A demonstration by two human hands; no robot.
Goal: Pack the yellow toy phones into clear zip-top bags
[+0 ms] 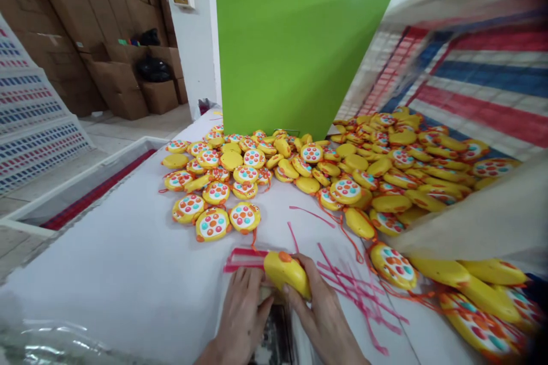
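My right hand [319, 308] grips a yellow turtle-shaped toy [286, 275] by its right side, with its plain yellow back turned up. My left hand [244, 313] is right beside it, fingers bent together over the near end of some flat pink strips [244, 259]; what is under its fingertips is hidden. Below and between both hands lies a dark rectangular object [276, 333], mostly covered by them. To the right of my right hand, loose pink ribbons [363, 296] lie crossed on the white table [107, 274].
A large pile of yellow toys [346, 191] with coloured dots and orange cords spreads across the back and right. Behind it stands a green board [295, 51]. A striped woven bag [479, 80] is at right, a white crate [145, 145] at left, and clear plastic [55, 345] at the near-left corner.
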